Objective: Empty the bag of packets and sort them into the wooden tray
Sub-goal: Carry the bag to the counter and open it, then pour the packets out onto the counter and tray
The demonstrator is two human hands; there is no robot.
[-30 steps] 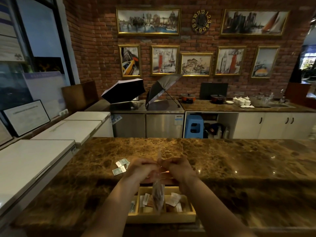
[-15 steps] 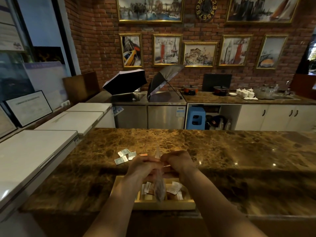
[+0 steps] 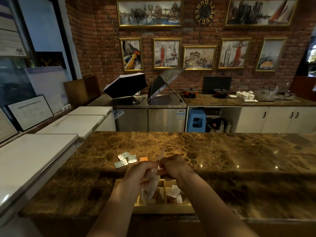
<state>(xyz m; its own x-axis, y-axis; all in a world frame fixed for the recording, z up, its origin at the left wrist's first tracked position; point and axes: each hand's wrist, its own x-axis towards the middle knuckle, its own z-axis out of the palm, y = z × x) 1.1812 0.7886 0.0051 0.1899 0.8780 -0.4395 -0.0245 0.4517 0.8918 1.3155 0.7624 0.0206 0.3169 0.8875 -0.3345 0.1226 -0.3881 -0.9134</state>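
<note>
Together, left hand (image 3: 138, 173) and right hand (image 3: 174, 166), fingers pinched on clear bag (image 3: 151, 185), above wooden tray (image 3: 164, 208)

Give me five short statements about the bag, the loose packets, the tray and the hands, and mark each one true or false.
1. Both hands grip the clear plastic bag near its top. True: the left hand and right hand pinch it there.
2. The bag hangs above the wooden tray. True.
3. The wooden tray is completely empty. False: white packets already lie in its right compartment.
4. The loose packets on the marble counter lie to the right of the hands. False: they lie to the left of the hands, beyond the tray.
5. One of the loose packets is orange. True.
</note>
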